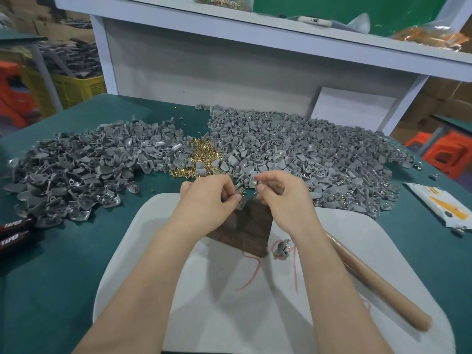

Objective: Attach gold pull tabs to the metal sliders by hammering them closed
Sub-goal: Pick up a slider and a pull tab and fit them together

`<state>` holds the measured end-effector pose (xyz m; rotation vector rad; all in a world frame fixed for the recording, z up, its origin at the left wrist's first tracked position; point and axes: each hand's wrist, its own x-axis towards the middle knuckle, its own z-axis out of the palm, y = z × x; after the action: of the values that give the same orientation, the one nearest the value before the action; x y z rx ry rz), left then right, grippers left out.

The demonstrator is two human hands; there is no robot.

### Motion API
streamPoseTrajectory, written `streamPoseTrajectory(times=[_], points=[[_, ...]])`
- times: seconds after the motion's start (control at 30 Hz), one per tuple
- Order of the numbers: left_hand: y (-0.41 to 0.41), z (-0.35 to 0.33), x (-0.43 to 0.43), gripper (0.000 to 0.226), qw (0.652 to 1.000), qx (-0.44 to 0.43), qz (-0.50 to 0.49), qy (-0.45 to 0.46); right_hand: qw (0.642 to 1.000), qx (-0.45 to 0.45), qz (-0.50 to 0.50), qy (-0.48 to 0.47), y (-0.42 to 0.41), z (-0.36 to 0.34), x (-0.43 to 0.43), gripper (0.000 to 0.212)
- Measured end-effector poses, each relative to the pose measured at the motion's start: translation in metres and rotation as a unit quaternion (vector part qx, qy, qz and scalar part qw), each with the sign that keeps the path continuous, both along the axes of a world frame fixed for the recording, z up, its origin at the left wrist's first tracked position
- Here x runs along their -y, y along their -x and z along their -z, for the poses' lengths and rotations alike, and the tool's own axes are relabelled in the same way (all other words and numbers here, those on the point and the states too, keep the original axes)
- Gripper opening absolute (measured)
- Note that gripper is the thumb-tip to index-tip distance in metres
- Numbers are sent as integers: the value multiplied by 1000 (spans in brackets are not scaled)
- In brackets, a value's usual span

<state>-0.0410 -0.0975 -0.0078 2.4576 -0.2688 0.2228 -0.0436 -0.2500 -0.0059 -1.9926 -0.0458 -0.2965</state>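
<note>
Desk (63, 264): we see a dark green, cloth-like top; its bare stretches lie at the near left and near right.
Shelf (255, 34): white board on white legs, standing over the far edge of the desk.
Grey sliders (306, 149): dull metal, wedge-shaped, heaped in two wide piles, left and right, across the far half of the desk.
White board (229, 302): smooth, with rounded corners, lying at the near edge under both forearms.
Hammer handle (378, 284): round, pale brown wood, lying slantwise on the board's right side; we cannot see the head.
Brown block (247, 233): dark, rough-faced, resting on the board below the hands.
Left hand (207, 200): fingers curled, pinching a small grey piece (240, 198) above the block.
Right hand (283, 198): fingers curled, pinching another grey piece (253, 180), just beside the left hand's.
Packet (439, 203): white with orange print, at the right edge; we cannot read it.
Black handles (12, 231): at the left edge, each lettered "TAPER" in white.
Gold pull tabs (204, 154): a small, shiny heap between the two grey piles.
Red thread (251, 274): loose curls on the board.
Single slider (282, 247): lying on the board, near the block.
</note>
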Motion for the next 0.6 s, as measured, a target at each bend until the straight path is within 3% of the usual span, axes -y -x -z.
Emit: streamPoseTrajectory(times=[0.2, 0.3, 0.37, 0.6], points=[[0, -1, 2, 21, 999, 29, -32, 19, 999, 32, -1, 39, 4, 0, -3, 24], [0, -5, 1, 1, 997, 44, -1, 57, 998, 50, -12, 48, 5, 1, -8, 24], [1, -6, 2, 8, 995, 58, 28, 73, 997, 55, -17, 45, 5, 1, -11, 26], [2, -8, 3, 5, 987, 129, 46, 82, 998, 41, -11, -42, 6, -2, -13, 22]])
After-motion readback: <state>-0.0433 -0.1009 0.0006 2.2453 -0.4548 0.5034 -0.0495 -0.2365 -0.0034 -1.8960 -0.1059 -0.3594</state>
